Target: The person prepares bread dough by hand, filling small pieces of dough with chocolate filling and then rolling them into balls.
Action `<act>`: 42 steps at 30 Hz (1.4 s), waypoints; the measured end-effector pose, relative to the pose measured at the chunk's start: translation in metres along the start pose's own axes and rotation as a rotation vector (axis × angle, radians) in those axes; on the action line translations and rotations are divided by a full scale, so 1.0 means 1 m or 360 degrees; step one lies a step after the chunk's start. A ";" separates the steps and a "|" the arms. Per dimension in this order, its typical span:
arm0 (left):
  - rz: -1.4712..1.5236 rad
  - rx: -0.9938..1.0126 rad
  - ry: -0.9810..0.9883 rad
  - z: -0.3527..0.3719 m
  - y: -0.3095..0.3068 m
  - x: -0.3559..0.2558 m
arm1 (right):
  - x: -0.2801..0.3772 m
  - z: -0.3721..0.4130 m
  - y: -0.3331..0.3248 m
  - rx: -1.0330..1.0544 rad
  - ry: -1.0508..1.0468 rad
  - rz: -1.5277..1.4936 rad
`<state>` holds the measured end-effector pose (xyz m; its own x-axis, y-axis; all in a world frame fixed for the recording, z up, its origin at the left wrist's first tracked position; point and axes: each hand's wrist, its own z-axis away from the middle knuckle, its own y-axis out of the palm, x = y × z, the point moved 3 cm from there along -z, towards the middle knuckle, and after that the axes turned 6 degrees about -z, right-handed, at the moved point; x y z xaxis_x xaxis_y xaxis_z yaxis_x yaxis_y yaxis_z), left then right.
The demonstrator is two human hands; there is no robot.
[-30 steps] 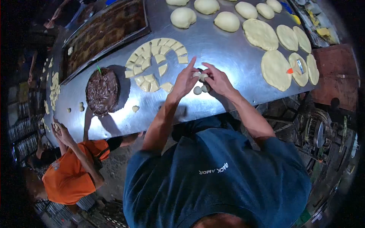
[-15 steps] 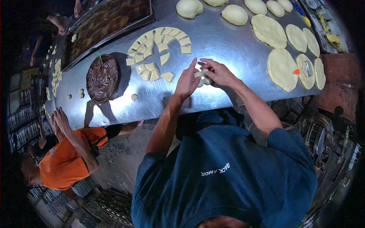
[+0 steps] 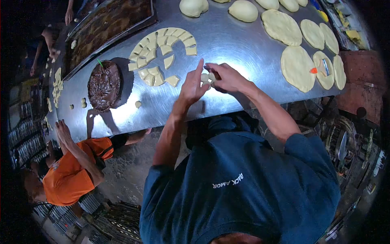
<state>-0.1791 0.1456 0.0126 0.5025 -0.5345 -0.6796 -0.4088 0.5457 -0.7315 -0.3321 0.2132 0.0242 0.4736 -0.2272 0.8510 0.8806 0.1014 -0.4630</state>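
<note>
Several small pale dough balls [image 3: 206, 77] lie between my two hands over the metal table [image 3: 170, 105]. My left hand [image 3: 191, 86] cups their left side, its index finger stretched out. From the right my right hand [image 3: 228, 78] curves around them, fingers bent and touching the balls. Cut dough pieces [image 3: 162, 40] form an arc to the upper left of my hands. Further left stands a bowl of dark brown filling [image 3: 105, 86] with a green handle sticking out.
Flattened dough rounds [image 3: 297, 69] and thick dough lumps [image 3: 243, 11] lie at right and top. A cutter with an orange end [image 3: 313, 70] rests on one round. A large dark tray [image 3: 109, 32] is upper left. A person in orange [image 3: 67, 179] works at left.
The view has shifted, so the table's items appear a little further left. Both my hands stay around the dough balls, which sit closer together. The co-worker's hands have moved slightly.
</note>
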 end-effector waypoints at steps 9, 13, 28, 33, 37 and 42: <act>0.0424 0.0000 0.0148 0.016 0.028 -0.019 | 0.003 0.042 0.009 -0.0196 -0.0219 0.0074; 0.0429 -0.0150 0.0118 0.035 0.013 -0.011 | 0.033 0.033 -0.006 0.0015 -0.0109 0.0442; 0.0157 -0.1175 -0.0863 0.158 -0.035 0.068 | -0.021 0.011 0.046 0.0050 -0.1266 0.0757; -0.0924 -0.1035 -0.0264 0.051 -0.049 0.042 | 0.006 0.022 0.031 0.0081 -0.0962 0.0642; -0.1010 -0.0458 -0.0271 0.035 -0.042 0.058 | 0.028 0.039 0.014 0.0355 -0.0691 0.0931; -0.0577 -0.0550 -0.0037 0.066 -0.060 0.043 | 0.033 -0.015 0.001 0.0283 0.0397 -0.0418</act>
<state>-0.0829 0.1330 0.0308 0.6744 -0.6333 -0.3796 -0.4312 0.0795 -0.8987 -0.3157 0.1913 0.0482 0.2322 -0.4933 0.8383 0.9709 0.1699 -0.1689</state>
